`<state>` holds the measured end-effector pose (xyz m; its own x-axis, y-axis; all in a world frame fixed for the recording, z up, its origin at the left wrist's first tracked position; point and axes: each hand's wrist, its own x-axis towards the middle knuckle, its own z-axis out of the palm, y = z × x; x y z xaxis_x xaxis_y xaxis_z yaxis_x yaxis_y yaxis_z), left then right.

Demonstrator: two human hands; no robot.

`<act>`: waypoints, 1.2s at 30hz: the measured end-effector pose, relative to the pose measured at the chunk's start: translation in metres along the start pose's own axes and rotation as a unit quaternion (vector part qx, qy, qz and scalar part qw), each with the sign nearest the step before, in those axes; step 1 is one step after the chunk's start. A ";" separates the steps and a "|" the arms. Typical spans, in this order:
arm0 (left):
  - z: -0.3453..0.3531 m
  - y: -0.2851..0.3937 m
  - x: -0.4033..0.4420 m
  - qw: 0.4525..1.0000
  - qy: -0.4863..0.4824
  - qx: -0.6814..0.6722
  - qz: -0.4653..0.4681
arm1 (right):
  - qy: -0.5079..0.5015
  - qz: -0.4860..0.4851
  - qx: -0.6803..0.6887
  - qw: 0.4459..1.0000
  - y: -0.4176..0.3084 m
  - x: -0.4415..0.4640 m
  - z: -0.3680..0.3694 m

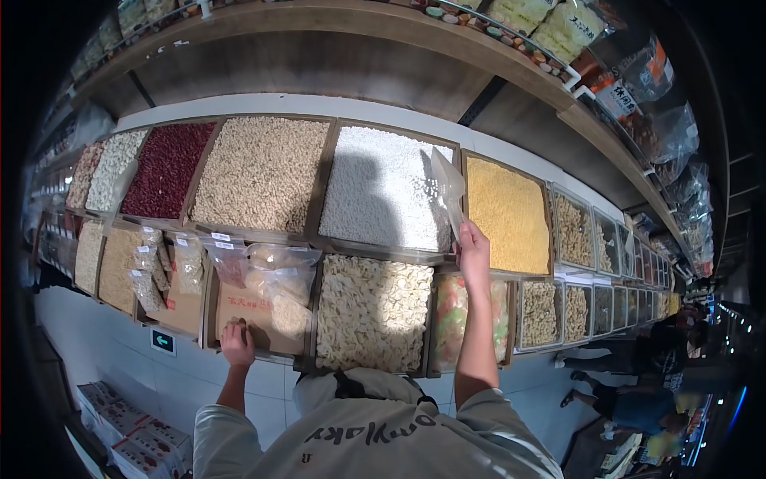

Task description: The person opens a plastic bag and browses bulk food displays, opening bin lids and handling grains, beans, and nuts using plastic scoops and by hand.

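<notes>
My right hand (474, 239) is closed round the handle of a clear plastic scoop (449, 177). The scoop lies at the right side of a bin of white grains (359, 180), its blade over the grains. My left hand (237, 343) rests with fingers apart at the front edge of a bin lined with cardboard (263, 339), holding nothing that I can see. Bagged goods (289, 313) lie in that bin beyond the hand. Between my arms is a bin of pale, shell-like dried pieces (373, 307).
Yellow grain (507, 211), beige beans (259, 172) and dark red beans (169, 172) fill neighbouring bins. A wooden shelf (335, 20) runs above the back. Lidded bins (573, 231) continue rightward. Printed cartons (132, 427) stand on the floor at left; people (638, 351) are far right.
</notes>
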<state>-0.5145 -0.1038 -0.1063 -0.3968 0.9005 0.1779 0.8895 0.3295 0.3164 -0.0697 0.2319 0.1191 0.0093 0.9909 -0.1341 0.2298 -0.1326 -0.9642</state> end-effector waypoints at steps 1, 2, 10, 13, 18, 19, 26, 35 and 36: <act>0.000 -0.001 0.000 1.000 0.000 -0.001 -0.002 | 0.015 -0.009 -0.039 0.999 -0.005 0.001 -0.004; 0.001 -0.002 0.000 1.000 0.000 -0.001 -0.003 | 0.031 -0.018 -0.078 0.996 -0.010 0.002 -0.008; 0.004 -0.004 0.000 1.000 0.006 -0.001 0.003 | 0.031 -0.049 -0.096 0.994 -0.002 0.010 -0.011; 0.002 -0.002 0.000 1.000 0.006 0.003 0.008 | 0.083 -0.095 -0.387 0.913 0.000 0.010 0.013; 0.002 -0.002 -0.001 1.000 0.006 0.004 0.011 | 0.053 -0.073 -0.376 0.922 0.026 0.007 0.058; 0.002 -0.002 0.000 1.000 0.006 0.006 0.010 | 0.040 -0.052 -0.356 0.932 0.016 0.000 0.066; 0.001 0.000 0.001 1.000 -0.018 0.003 0.002 | 0.025 -0.110 -0.339 0.934 0.006 -0.034 0.087; -0.001 0.002 0.000 0.999 0.031 -0.005 0.023 | 0.041 -0.067 -0.204 0.976 0.001 -0.031 0.043; -0.001 0.002 0.000 1.000 0.022 -0.008 0.020 | 0.082 -0.087 -0.242 0.963 0.006 -0.026 0.039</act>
<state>-0.5132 -0.1034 -0.1051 -0.3700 0.8998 0.2314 0.9015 0.2876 0.3233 -0.1070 0.2043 0.1079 0.0738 0.9927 0.0954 0.6678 0.0218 -0.7441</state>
